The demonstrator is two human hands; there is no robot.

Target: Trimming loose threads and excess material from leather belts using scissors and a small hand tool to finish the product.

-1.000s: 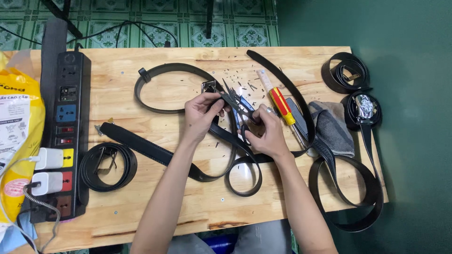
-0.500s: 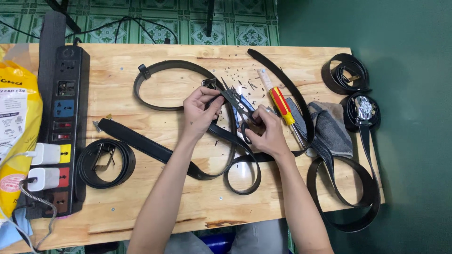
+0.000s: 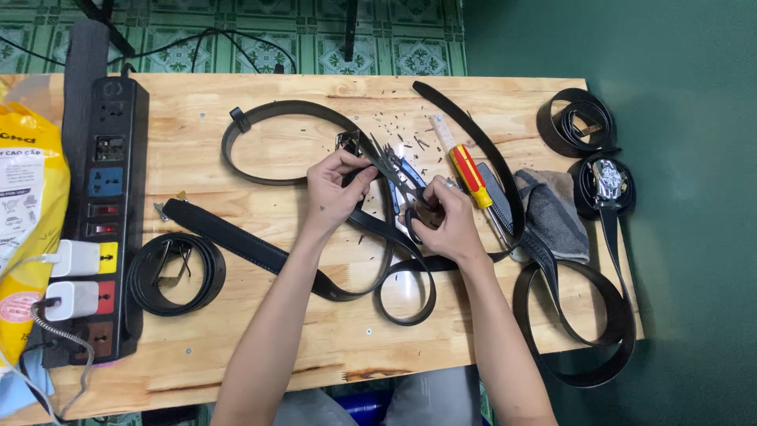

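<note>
My left hand (image 3: 335, 192) pinches the end of a black leather belt (image 3: 272, 118) just below its metal buckle (image 3: 348, 143). My right hand (image 3: 445, 222) grips a pair of scissors (image 3: 394, 170) with dark handles, the blades pointing up-left to the belt end between my left fingers. The belt loops away to the upper left across the wooden table (image 3: 260, 339). A second black belt (image 3: 236, 237) runs diagonally under my left forearm and curls into a loop (image 3: 404, 296) below my hands.
A red and yellow screwdriver (image 3: 465, 166) and a grey cloth (image 3: 552, 213) lie right of my hands. Coiled belts sit at left (image 3: 175, 272) and far right (image 3: 576, 120). A black power strip (image 3: 106, 213) with plugs and a yellow bag (image 3: 27, 229) line the left edge.
Both hands stay together at the belt end; the scissors have shifted only slightly against it. Nothing else on the table has moved.
</note>
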